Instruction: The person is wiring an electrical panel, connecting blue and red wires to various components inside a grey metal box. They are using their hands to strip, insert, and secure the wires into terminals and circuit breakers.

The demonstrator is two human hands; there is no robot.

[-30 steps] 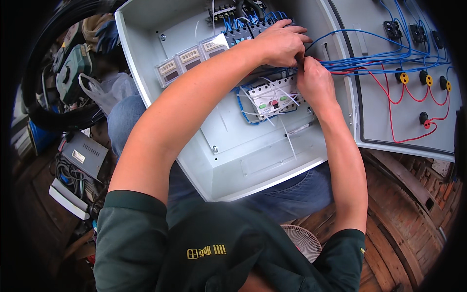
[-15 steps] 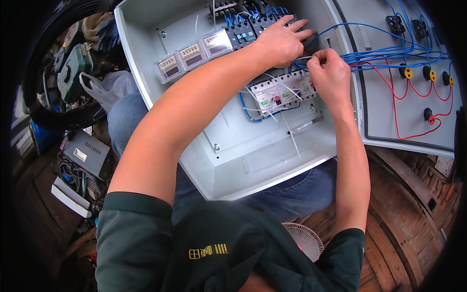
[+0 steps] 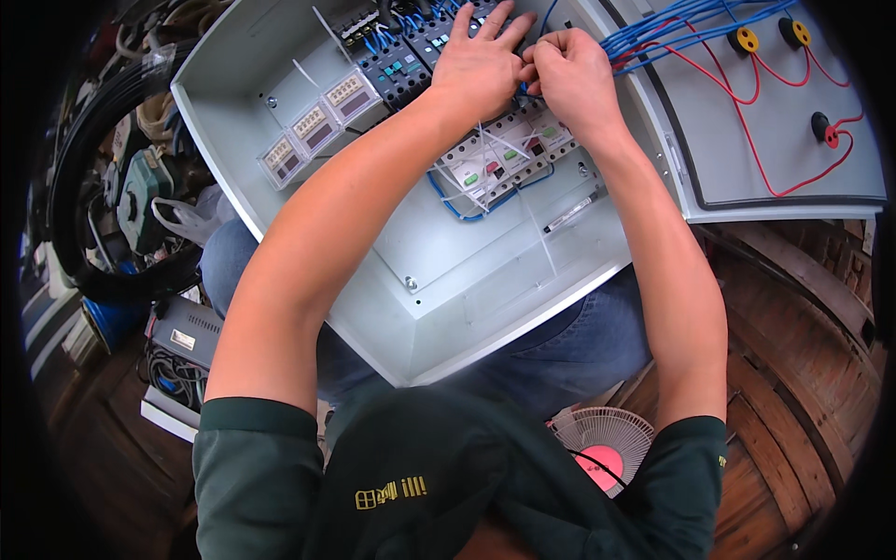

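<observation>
The blue wires (image 3: 644,34) toward one o'clock look light but springy, best gripped where they bunch beside the right hand (image 3: 573,82), which is pinched closed while the left hand (image 3: 481,63) fans its fingers, though I can't tell what either holds.

The box (image 3: 448,252) is pale grey. The blue wires (image 3: 653,35) sit near red wires (image 3: 782,194). The white switches (image 3: 513,154) have green and red bits; the black switches (image 3: 390,77) have light blue ones. One knob (image 3: 744,40) is yellow and black. The sleeve (image 3: 257,467) is dark green. The fan (image 3: 602,455) is white with a pink middle.
</observation>
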